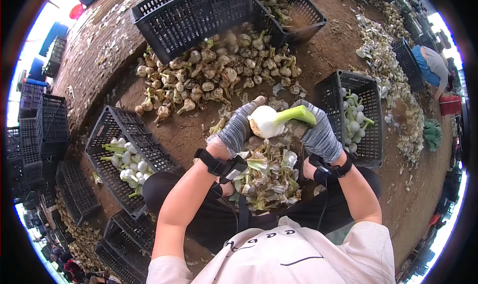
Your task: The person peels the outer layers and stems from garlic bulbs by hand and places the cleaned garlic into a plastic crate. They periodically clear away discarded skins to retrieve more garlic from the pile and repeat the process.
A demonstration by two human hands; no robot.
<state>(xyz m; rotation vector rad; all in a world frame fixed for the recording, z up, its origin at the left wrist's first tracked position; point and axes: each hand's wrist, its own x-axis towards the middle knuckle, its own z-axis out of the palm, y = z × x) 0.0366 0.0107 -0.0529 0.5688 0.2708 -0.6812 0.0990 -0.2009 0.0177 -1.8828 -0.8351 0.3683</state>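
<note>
A peeled white garlic bulb (265, 122) with a thick green stem (297, 114) is held up in front of me, tilted with its stem to the right. My left hand (238, 127), in a grey knit glove, is closed around the bulb's left side. My right hand (318, 133), gloved alike, is closed at the stem end; its fingertips are partly hidden. Below the hands lies a heap of stripped garlic skins and leaves (269, 177) between my legs. Beyond them a pile of unpeeled, soil-stained garlic bulbs (214, 77) covers the ground.
Black plastic crates with peeled garlic stand at my left (112, 132) and right (376, 119). Another large crate (194, 22) is tipped behind the pile, beside a crate of garlic (303, 27). More crates (52, 122) are stacked far left. A person (430, 70) bends at far right.
</note>
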